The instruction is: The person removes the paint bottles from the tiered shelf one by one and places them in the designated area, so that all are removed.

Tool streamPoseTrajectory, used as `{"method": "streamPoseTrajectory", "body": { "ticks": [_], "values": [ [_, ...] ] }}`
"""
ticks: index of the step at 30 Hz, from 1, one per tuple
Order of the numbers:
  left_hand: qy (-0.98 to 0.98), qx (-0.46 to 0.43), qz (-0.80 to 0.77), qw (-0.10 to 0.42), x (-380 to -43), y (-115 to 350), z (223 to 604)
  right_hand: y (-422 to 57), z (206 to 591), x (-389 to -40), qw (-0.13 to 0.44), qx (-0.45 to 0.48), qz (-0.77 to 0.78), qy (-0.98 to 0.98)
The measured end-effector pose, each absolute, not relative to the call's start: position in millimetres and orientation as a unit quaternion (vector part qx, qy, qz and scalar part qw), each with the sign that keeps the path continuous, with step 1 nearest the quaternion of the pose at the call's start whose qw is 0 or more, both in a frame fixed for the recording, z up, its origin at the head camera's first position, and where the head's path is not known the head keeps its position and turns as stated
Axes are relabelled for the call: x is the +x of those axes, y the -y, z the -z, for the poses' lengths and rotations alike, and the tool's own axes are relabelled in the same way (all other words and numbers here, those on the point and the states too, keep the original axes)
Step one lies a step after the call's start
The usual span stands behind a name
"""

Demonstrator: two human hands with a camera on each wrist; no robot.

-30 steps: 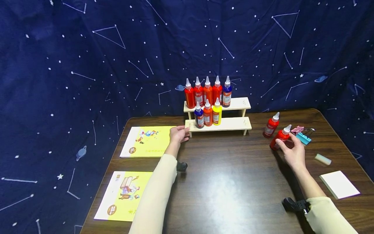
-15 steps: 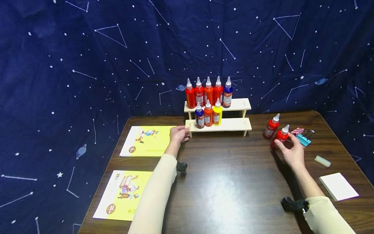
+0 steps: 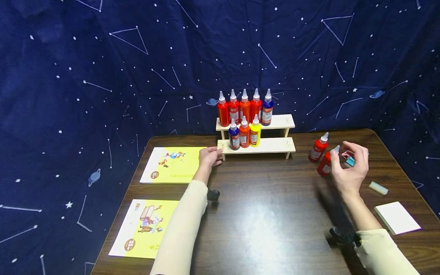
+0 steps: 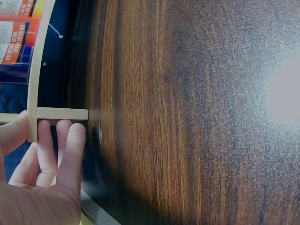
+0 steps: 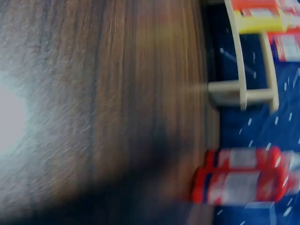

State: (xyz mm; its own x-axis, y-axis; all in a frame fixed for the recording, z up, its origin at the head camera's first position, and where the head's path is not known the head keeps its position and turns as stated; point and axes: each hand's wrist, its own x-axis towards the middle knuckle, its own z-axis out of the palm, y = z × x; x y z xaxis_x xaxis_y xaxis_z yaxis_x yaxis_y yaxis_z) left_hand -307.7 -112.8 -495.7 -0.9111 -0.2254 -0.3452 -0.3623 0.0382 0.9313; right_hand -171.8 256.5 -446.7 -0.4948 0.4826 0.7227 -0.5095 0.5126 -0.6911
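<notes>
My left hand [image 3: 209, 157] pinches the left end of a two-step wooden display rack [image 3: 278, 145]. In the left wrist view, the thumb lies on the board's upper side and the fingers reach beneath it, by the leg [image 4: 65, 113]. Paint bottles with white nozzle caps stand on both steps: red and blue ones behind, and a blue, an orange-red and a yellow bottle [image 3: 255, 136] in front. My right hand [image 3: 352, 172] hovers with parted fingers beside a red paint bottle [image 3: 324, 167], partly hiding its nozzle. Another red bottle [image 3: 316, 152] stands just behind that one.
Two yellow-and-white booklets, an upper one [image 3: 180, 170] and a lower one [image 3: 137, 227], lie at the left. Right of the bottles are binder clips [image 3: 350, 162], a pale cylindrical stick [image 3: 379, 188] and a white paper pad [image 3: 397, 217]. A dark star-patterned cloth [image 3: 192, 57] hangs behind.
My right hand has let go of the nearer red bottle and moved up and to the right, its fingers parting. That bottle stays standing. My left hand keeps its hold on the rack.
</notes>
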Motion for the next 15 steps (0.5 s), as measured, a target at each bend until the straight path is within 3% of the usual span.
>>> {"method": "streamPoseTrajectory", "body": {
  "ticks": [2,5,12,15],
  "values": [
    [-0.72,-0.205,-0.66,0.053,-308,113,495,-247,446,-179,0.515,0.053,-0.458,0.722],
    [-0.72,-0.204,-0.661,0.054,-309,112,495,-232,450,-194,0.464,0.101,-0.425,0.77],
    [-0.721,-0.213,-0.658,0.052,-310,113,497,-184,449,-231,0.179,0.149,-0.422,0.876],
    [-0.72,-0.213,-0.658,0.054,-310,113,496,-167,449,-249,0.113,0.155,-0.431,0.882]
  ]
}}
